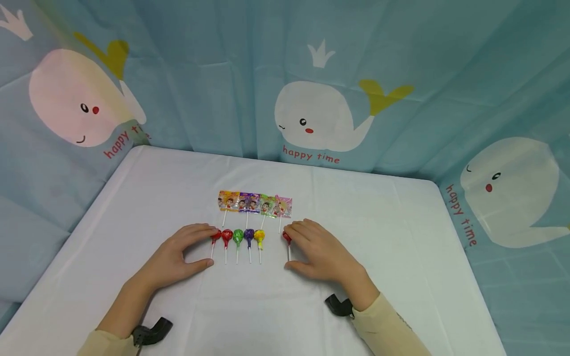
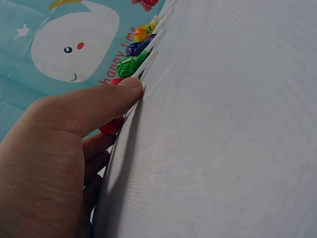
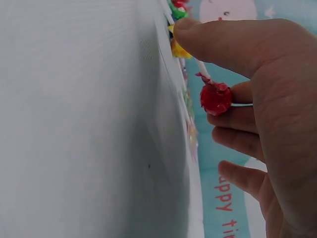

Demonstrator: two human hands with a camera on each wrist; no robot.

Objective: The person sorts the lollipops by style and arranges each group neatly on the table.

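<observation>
On the white table several wrapped ball lollipops lie in a row with sticks toward me: a red lollipop point(image 1: 227, 235), a green lollipop point(image 1: 238, 236), a purple lollipop point(image 1: 249, 235) and a yellow lollipop point(image 1: 260, 236). My left hand point(image 1: 182, 254) holds another red lollipop point(image 1: 215, 236) at the row's left end, fingertips at its candy and thumb by the stick's end. To the right, across a gap, my right hand point(image 1: 318, 249) holds a separate red lollipop point(image 3: 216, 98) likewise, its fingers point(image 3: 237, 118) against the candy and its thumb by the stick.
Behind the row lie several flat packaged lollipops: an orange packet point(image 1: 229, 200), a purple packet point(image 1: 249, 202), a green packet point(image 1: 268, 205) and a pink packet point(image 1: 283, 206). A blue whale-print curtain point(image 1: 200, 99) hangs around the white table point(image 1: 378, 222).
</observation>
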